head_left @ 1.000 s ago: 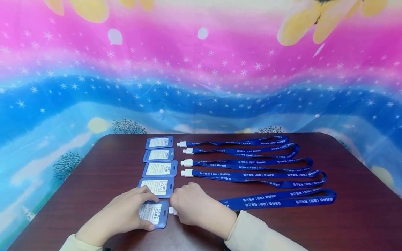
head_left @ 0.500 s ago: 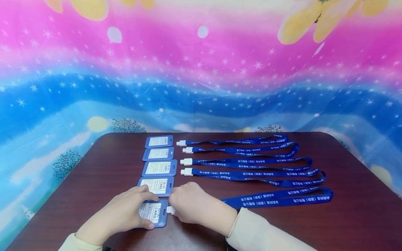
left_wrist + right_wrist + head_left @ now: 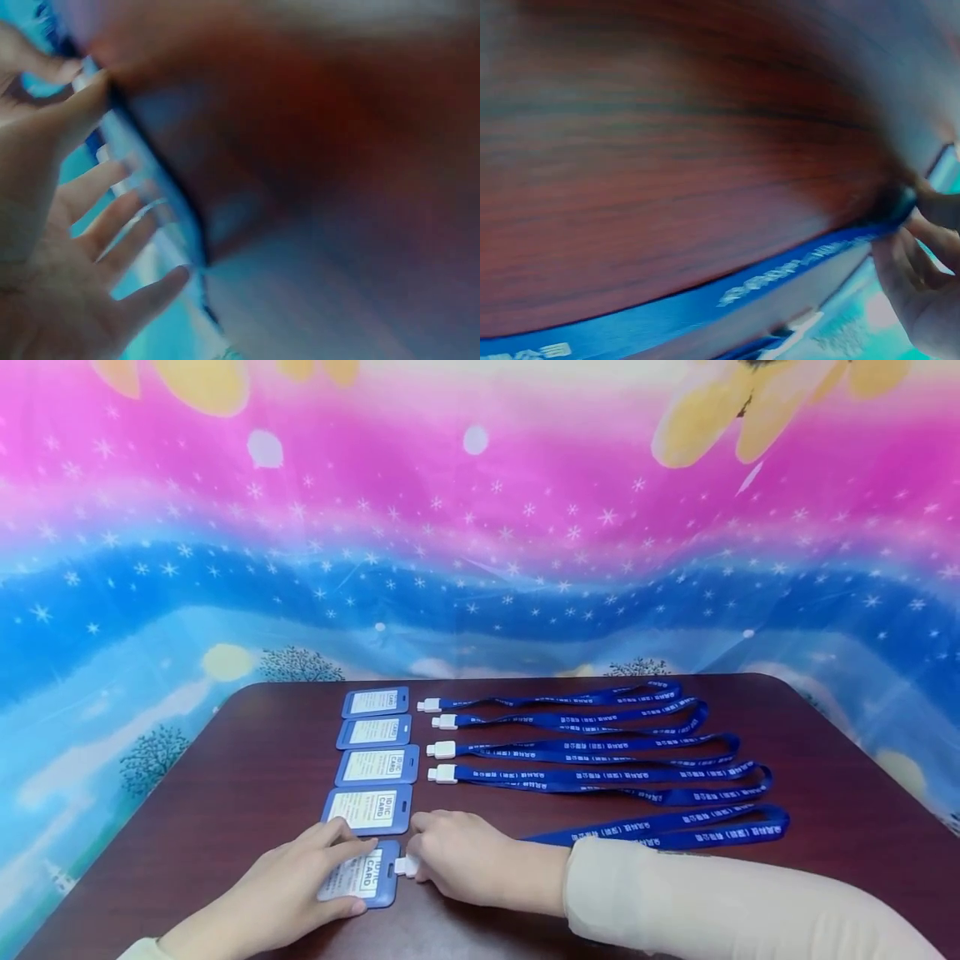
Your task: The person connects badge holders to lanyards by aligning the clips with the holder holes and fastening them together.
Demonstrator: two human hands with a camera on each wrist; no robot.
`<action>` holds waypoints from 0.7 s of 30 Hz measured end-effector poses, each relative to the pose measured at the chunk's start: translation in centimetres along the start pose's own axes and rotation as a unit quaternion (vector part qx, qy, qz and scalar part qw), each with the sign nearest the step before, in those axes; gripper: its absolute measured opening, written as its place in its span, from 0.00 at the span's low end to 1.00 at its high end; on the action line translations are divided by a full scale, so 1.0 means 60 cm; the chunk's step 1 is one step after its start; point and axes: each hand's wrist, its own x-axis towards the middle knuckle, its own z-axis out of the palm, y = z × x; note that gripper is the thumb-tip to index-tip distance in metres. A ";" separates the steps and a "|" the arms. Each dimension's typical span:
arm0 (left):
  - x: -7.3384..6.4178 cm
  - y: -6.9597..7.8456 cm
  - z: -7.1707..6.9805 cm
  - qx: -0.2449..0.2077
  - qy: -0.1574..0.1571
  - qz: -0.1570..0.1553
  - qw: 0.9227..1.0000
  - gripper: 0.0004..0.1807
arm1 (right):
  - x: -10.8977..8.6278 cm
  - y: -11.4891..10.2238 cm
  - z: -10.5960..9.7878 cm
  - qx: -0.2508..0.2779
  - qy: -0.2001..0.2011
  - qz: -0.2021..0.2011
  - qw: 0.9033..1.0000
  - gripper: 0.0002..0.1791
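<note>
In the head view, my left hand (image 3: 288, 881) holds the nearest blue ID card holder (image 3: 386, 881) by its long edges, thumb at the near side and fingers at the far side. Part of its card is covered by that hand. My right hand (image 3: 468, 860) pinches the white clip (image 3: 407, 867) of the nearest blue lanyard (image 3: 697, 827). The clip's tip meets the holder's slotted end; whether it sits in the slot cannot be told. In the right wrist view, the lanyard strap (image 3: 780, 281) runs from the fingers across the table.
Several more blue card holders (image 3: 375, 765) lie in a column beyond the left hand. Opposite them, several lanyards (image 3: 600, 774) with white clips (image 3: 442, 774) stretch to the right. All rest on a dark brown table (image 3: 225, 793) before a colourful cloth backdrop (image 3: 480, 568).
The white clip has moved slightly left, up to the holder's end. My right forearm has swung to lie more sideways, and the held lanyard has slid a little left. My left hand keeps its grip.
</note>
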 end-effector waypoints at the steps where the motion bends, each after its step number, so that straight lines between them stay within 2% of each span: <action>1: -0.001 -0.001 0.002 -0.005 0.001 -0.002 1.000 0.34 | -0.001 0.001 0.002 0.008 0.001 0.000 1.000 0.09; 7: -0.004 -0.004 0.013 -0.028 0.000 -0.021 0.999 0.37 | -0.003 0.004 0.011 0.051 0.016 0.009 0.999 0.10; 11: -0.007 -0.006 0.019 -0.032 0.006 -0.020 0.999 0.38 | -0.005 0.004 0.017 0.073 0.024 0.022 0.997 0.09; 17: -0.008 -0.005 0.021 -0.040 0.017 -0.018 0.999 0.37 | -0.006 0.002 0.022 0.078 0.037 0.040 0.995 0.10; 21: -0.011 -0.007 0.024 -0.046 0.021 -0.026 0.998 0.37 | -0.004 0.000 0.022 0.069 0.045 0.036 0.996 0.08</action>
